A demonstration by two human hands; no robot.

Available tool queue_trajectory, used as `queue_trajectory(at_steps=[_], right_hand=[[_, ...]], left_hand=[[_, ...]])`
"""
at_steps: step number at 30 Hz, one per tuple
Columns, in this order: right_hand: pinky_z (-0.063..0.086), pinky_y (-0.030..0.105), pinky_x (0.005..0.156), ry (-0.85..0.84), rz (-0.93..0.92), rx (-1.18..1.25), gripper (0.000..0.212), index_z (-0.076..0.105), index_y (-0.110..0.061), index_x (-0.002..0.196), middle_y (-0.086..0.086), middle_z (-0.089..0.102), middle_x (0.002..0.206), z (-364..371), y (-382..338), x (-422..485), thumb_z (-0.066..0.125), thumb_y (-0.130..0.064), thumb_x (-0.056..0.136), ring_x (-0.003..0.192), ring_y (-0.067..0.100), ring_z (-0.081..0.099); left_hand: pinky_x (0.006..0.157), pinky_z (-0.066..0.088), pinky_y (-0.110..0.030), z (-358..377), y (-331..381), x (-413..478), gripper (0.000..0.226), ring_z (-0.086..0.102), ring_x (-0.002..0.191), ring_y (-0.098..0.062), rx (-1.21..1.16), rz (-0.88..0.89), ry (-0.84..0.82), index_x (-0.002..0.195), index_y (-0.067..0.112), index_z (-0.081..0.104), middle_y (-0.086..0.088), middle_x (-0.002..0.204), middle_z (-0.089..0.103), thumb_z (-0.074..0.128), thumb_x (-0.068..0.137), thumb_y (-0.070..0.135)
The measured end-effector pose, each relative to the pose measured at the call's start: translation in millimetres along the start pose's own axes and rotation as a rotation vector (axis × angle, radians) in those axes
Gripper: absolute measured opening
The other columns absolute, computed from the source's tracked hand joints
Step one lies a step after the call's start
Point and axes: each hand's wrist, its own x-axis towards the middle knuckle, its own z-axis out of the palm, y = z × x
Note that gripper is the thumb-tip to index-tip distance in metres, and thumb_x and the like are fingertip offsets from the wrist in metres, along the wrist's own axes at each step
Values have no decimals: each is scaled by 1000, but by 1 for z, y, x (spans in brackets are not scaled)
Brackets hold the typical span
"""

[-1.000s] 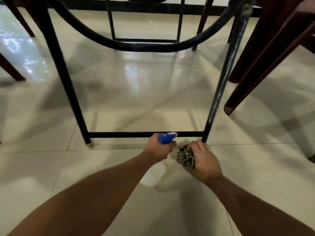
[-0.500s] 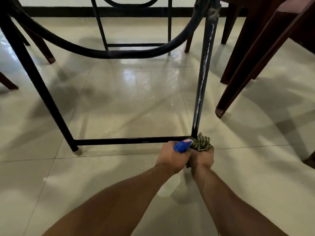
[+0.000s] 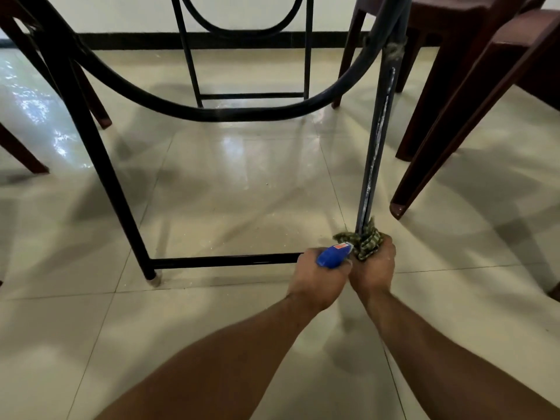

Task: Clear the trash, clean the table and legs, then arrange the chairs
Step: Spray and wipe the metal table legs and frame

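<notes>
Lower right of centre: green checked cloth [image 3: 365, 242] wrapped round foot of streaked table leg [image 3: 375, 147], gripped by right hand [image 3: 374, 268] with fingers [image 3: 387, 249] curled tight on it. Set low, presumably for wiping upward from the floor [image 3: 212, 313]. Left hand [image 3: 316, 280] touching alongside, fingers closed round blue spray bottle [image 3: 331, 256], nozzle just beside cloth, likely for re-wetting.

No readable text, only a blurred red label [image 3: 341, 246] on the blue head of my spray bottle [image 3: 328, 258].
</notes>
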Motion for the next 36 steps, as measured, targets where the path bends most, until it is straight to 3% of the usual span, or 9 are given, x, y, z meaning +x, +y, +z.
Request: queue_trajectory(at_steps=[3, 6, 10, 16, 20, 24, 30, 34, 36], right_hand=[[58, 42, 75, -32, 121, -41, 37, 52, -21, 98, 5, 65, 94, -6, -7, 3, 80, -19, 74, 85, 29, 65], [46, 20, 61, 84, 31, 83, 39, 55, -15, 110, 0, 63, 96, -5, -14, -6, 78, -10, 80, 84, 18, 61], [45, 27, 50, 39, 166, 7, 41, 49, -13, 116, 8, 64, 95, 4, -23, -9, 73, -12, 83, 74, 23, 63], [51, 28, 80, 85, -86, 233, 60, 48, -20, 138, -2, 65, 111, 13, -43, -24, 72, -21, 83, 95, 14, 64], [55, 31, 62, 26, 182, -6, 36, 57, -15, 123, 11, 72, 100, 16, -40, -10, 65, -18, 88, 76, 23, 69], [55, 23, 77, 137, -162, 108, 32, 59, -28, 116, -7, 68, 106, 20, -64, -2, 69, -14, 89, 91, 7, 66], [49, 43, 99, 106, -121, -259, 61, 43, -19, 139, 7, 58, 134, 17, -85, 2, 70, -26, 85, 120, 30, 56], [22, 38, 118, 140, -488, -333, 96, 12, -10, 158, 10, 13, 164, 10, -101, -12, 66, 4, 81, 149, 27, 16], [26, 41, 120, 32, -473, -368, 105, -3, -18, 159, 6, 11, 165, 3, -80, -12, 59, 14, 81, 149, 25, 21]], left_hand=[[54, 46, -28, -7, 13, 5, 19, 48, 54, -13, -37, 63, 0, 72, 22, 59, 5, 58, 54, 68, 88, 22], [54, 47, -28, -13, 25, 11, 25, 50, 53, -11, -89, 127, 37, 67, 22, 58, 9, 54, 55, 70, 89, 20], [53, 46, -32, -23, 36, 14, 32, 45, 53, -16, -123, 164, 88, 61, 18, 53, 7, 51, 49, 69, 88, 14], [55, 48, -33, -31, 49, 13, 20, 46, 57, -17, -205, 180, 142, 80, -1, 63, -8, 62, 55, 69, 88, 17], [56, 49, -27, -31, 56, 8, 17, 49, 57, -14, -208, 224, 112, 82, 5, 65, -7, 65, 57, 70, 90, 18], [50, 46, -21, -34, 63, 11, 19, 48, 51, -13, -259, 232, 120, 77, 4, 62, -7, 63, 56, 70, 91, 14], [53, 46, -24, -30, 66, 5, 18, 47, 55, -15, -205, 237, 119, 79, 3, 62, -6, 63, 54, 69, 91, 15], [49, 46, -22, -39, 76, 4, 15, 51, 55, -19, -286, 200, 192, 84, 1, 64, -6, 66, 57, 67, 92, 13], [48, 46, -20, -45, 80, 2, 16, 51, 54, -20, -316, 199, 194, 87, 0, 65, -7, 68, 59, 68, 93, 14]])
